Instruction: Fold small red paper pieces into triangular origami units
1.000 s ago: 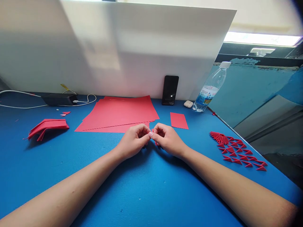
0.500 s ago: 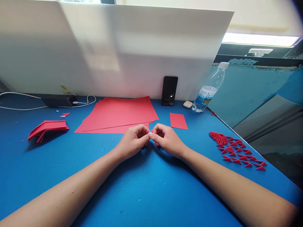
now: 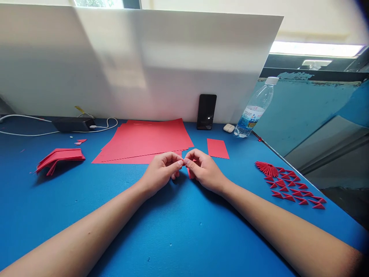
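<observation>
My left hand [image 3: 163,171] and my right hand [image 3: 203,169] meet above the middle of the blue table [image 3: 184,238], thumbs and forefingers pinched together. Between them is a small piece of red paper [image 3: 189,173], mostly hidden by my fingers; part of it shows below my right thumb. Its folded shape cannot be made out. Just behind my hands lie large red paper sheets [image 3: 147,138], loosely stacked. A small red paper rectangle [image 3: 218,148] lies flat beyond my right hand.
Folded red triangles [image 3: 291,186] lie in rows at the right, beside a fanned group of them. A bent stack of red strips [image 3: 60,156] sits at the left. Along the back are a black power brick [image 3: 74,124], a phone [image 3: 206,112], a white earbud case [image 3: 228,128] and a bottle [image 3: 253,111].
My fingertips have shifted slightly on the red paper, and less of it shows between the hands. The whole view has tilted a little; the other things stay in place.
</observation>
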`<state>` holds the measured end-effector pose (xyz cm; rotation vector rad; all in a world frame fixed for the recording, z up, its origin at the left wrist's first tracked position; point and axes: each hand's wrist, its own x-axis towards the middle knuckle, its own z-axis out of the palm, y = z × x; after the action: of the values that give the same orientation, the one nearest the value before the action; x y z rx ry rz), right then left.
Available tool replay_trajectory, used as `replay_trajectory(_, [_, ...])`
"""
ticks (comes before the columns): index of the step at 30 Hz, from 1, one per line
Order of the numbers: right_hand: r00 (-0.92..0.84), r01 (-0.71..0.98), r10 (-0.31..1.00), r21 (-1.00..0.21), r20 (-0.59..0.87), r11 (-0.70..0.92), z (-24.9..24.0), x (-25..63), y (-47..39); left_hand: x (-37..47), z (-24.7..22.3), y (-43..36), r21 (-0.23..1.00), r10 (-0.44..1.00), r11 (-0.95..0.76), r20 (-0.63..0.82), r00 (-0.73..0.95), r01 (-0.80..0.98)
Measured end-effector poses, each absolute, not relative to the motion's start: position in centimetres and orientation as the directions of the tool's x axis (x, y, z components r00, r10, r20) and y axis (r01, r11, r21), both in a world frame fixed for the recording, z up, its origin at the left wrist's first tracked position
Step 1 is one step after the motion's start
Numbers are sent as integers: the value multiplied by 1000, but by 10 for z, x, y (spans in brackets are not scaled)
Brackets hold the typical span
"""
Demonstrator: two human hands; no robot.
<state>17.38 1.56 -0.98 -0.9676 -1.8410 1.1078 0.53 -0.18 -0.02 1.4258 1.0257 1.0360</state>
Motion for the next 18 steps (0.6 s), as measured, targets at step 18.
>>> replay_trajectory(18, [-423, 200, 881, -926, 213, 320, -12, 174, 16, 6, 0, -3, 985, 970, -113, 82, 230, 127])
